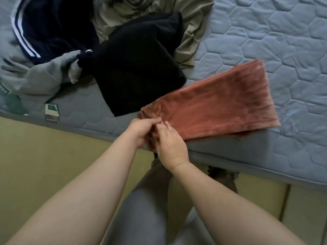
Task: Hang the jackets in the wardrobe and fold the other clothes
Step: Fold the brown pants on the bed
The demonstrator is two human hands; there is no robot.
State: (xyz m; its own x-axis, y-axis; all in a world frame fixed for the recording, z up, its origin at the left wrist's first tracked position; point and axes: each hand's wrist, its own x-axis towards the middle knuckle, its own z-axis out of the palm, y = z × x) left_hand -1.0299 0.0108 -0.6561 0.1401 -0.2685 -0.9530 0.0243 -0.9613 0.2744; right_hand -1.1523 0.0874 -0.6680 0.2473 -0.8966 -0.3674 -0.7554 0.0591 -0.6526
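Already folded into a long strip, a rust-red garment lies on the quilted blue mattress, its long axis running from the near edge out toward two o'clock. Both hands meet at its near end: the left hand and the right hand are closed on that bunched edge, fingers pinching cloth, just where the strip overhangs the mattress side. The rest of the garment stretches away from them, so any next fold would likely carry this end out along that axis; the right hand sits slightly nearer the body of the cloth. At eleven o'clock waits an unfolded heap: a black garment touching the strip's near corner, a navy striped jacket, a grey sweatshirt and olive clothing.
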